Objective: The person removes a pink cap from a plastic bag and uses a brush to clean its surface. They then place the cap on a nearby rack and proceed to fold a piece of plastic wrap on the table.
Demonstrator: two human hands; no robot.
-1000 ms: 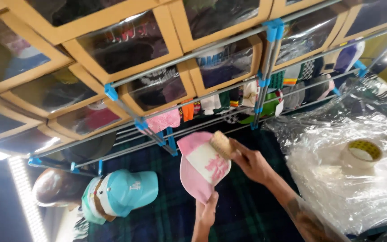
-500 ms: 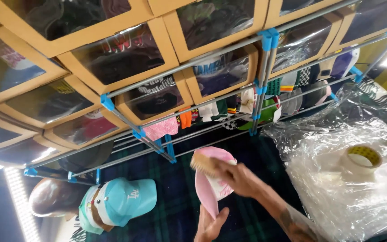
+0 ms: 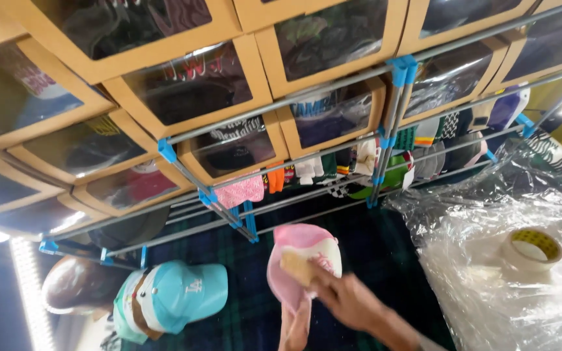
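Pink cap [image 3: 304, 260] fabric fills the space between your hands, low in the middle of the view over the dark green plaid cloth [image 3: 242, 312]. Your right hand [image 3: 349, 302] comes in from the near right with its fingers closed on a tan, sponge-like pad [image 3: 297, 266] pressed against the cap's white front panel, a grip that suits rubbing the surface. Your left hand [image 3: 294, 331] rises from the near edge and pinches the cap's lower rim, fingers together on the fabric, so the cap stays propped up and steady against that pressure. Just to the left lies a turquoise cap [image 3: 180, 296] stacked with others, and a brown cap [image 3: 76, 286] sits farther left, all well apart from your hands. To the right, crinkled clear plastic sheeting [image 3: 489, 286] covers the surface, with a roll of tape [image 3: 531, 248] resting on it within easy reach. Beyond, a grey metal rack [image 3: 385, 143] with blue joints carries rows of cardboard boxes [image 3: 183, 84] with clear windows, caps visible inside.
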